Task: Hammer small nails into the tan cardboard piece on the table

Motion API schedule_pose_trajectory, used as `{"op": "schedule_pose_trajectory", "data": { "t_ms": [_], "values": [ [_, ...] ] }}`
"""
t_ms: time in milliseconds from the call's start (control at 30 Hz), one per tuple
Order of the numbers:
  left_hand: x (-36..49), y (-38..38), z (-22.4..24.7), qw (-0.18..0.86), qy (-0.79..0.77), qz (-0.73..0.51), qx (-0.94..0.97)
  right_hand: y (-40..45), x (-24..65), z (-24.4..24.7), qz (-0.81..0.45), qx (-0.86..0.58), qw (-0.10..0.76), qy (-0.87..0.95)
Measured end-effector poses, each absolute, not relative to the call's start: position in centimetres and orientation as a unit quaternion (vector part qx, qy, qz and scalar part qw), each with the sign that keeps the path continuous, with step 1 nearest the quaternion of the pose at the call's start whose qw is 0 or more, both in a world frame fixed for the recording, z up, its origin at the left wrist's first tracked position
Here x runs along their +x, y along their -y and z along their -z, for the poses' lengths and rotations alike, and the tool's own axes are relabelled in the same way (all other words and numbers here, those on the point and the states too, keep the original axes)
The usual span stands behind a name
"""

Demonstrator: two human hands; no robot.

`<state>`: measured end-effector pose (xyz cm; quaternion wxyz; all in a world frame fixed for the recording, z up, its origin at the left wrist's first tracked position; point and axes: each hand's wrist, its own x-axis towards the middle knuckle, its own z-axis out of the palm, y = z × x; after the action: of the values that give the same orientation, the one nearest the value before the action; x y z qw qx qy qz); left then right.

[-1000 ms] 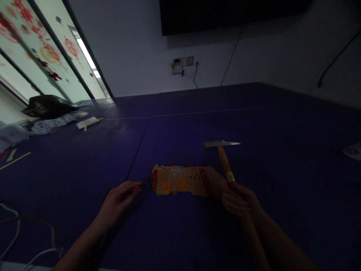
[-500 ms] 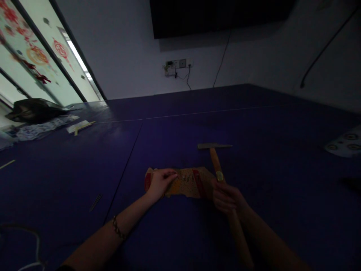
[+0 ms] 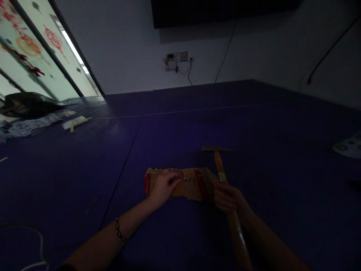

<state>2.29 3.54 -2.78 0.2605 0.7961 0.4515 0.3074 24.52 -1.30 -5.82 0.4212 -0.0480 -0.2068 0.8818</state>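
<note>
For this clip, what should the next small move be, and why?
Probably steady the left hand on the cardboard strip before the hammer moves. That hand's fingers nearly meet over the strip, though anything held there is too dark to make out, and the right hand already grips the hammer.

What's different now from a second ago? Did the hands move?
The left hand moved right, from beside the cardboard's left end to over it, with its fingertips near the middle. It's too dark to tell if it's pinching anything. The right hand still grips the hammer by its handle, and the cardboard still lies on the blue surface.
</note>
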Motion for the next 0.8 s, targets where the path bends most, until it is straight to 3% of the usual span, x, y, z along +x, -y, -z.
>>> {"op": "schedule_pose_trajectory", "data": {
  "t_ms": [800],
  "values": [
    [2.14,-3.4,2.88,0.247,-0.398,-0.336,0.817,1.47,24.54,5.64,-0.892,-0.047,0.403,0.199]
  ]
}}
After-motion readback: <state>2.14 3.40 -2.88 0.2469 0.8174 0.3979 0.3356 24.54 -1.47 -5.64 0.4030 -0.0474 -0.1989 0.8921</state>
